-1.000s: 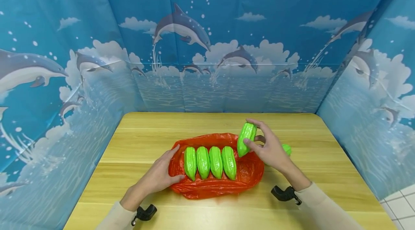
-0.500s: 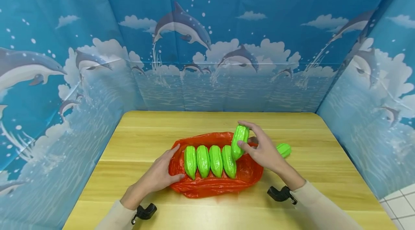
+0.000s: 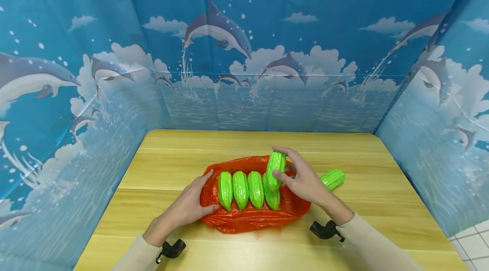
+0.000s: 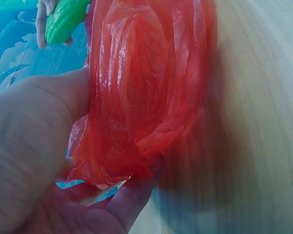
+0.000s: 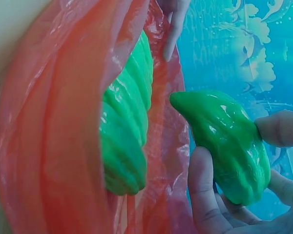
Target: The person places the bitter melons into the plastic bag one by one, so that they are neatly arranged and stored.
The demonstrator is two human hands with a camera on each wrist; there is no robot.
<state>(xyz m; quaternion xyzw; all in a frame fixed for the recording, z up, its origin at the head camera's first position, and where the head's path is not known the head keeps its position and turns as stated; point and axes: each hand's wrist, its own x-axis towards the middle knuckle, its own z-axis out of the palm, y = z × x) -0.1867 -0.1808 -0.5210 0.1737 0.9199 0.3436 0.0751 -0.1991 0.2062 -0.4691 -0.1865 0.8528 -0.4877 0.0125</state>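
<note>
A red plastic bag [image 3: 248,222] lies spread open on the table, with several glossy green ridged gourds [image 3: 241,190] side by side in it. My left hand [image 3: 185,205] holds the bag's left end, thumb at the near edge and fingers at the far edge. Above the row's right end, my right hand [image 3: 305,184] grips another green ridged gourd [image 5: 229,141] between thumb and fingers. Its tapered tip shows in the right wrist view. In the head view it partly covers the rightmost gourd in the bag. One more green gourd [image 3: 333,179] lies on the table, partly behind my right forearm.
The wooden table [image 3: 137,203] has rounded far corners. A blue dolphin-print curtain [image 3: 244,105] stands behind it and along both sides. Each wrist wears a black camera mount [image 3: 324,229]. White floor tiles [image 3: 471,245] show at the lower right.
My right hand has moved left with the gourd, from the bag's right part to over the row's right end. The gourd on the table shows more. My left hand stays put.
</note>
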